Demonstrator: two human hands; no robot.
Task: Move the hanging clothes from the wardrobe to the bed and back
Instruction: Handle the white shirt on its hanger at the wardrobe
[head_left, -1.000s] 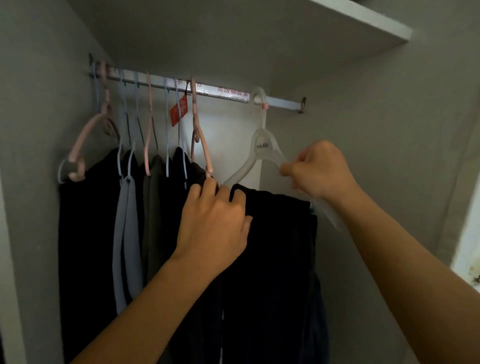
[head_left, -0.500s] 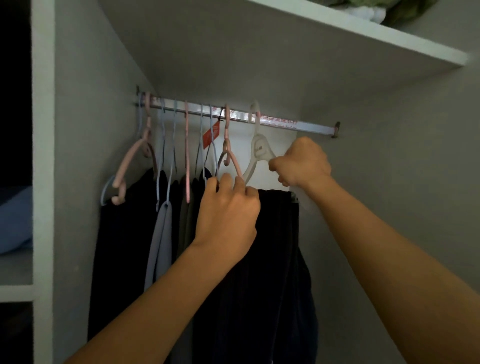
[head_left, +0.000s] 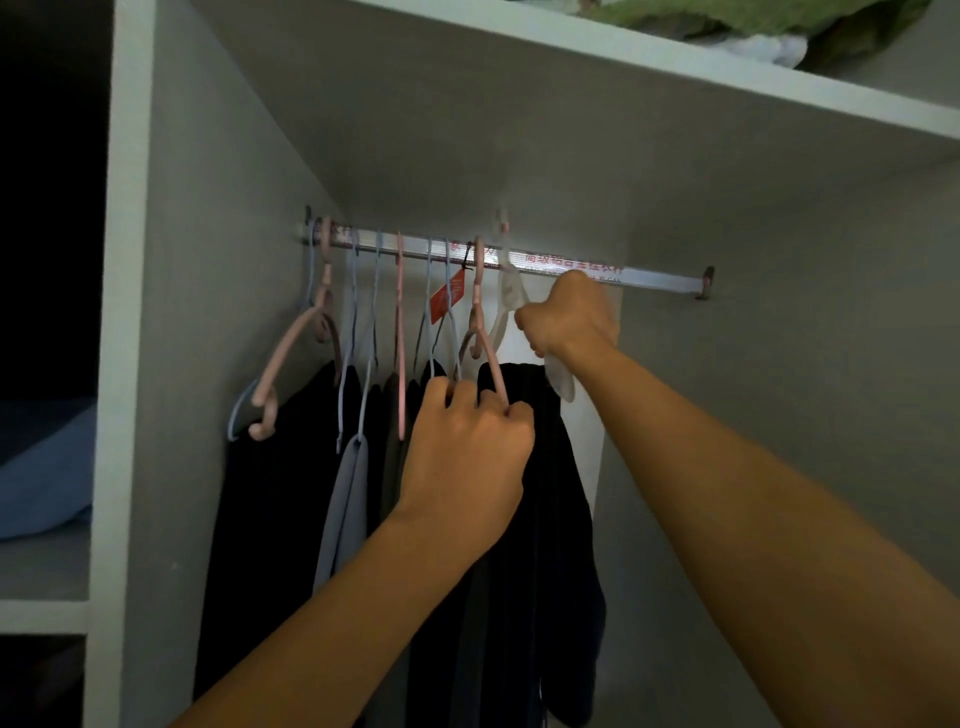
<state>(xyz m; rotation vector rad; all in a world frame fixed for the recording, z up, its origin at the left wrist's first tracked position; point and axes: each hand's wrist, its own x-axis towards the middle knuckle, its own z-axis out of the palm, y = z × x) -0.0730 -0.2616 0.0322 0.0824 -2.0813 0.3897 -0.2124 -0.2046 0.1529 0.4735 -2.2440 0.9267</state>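
Two hands are up at the wardrobe rail (head_left: 649, 277), each on its own hanger. Right hand (head_left: 571, 319) is curled tight round the shoulder of the white hanger (head_left: 508, 291), whose hook sits on the rail; the black garment (head_left: 540, 493) draped on it hangs straight down below. Left hand (head_left: 470, 452) has its fingers hooked over the arm of the neighbouring pink hanger (head_left: 480, 332), likely to hold that one apart so hooks do not tangle. Remaining dark clothes (head_left: 280, 493) hang bunched at the left end of the rail. Bed is not in view. Judgement: gripping near the hook gives control for lifting or seating the hanger.
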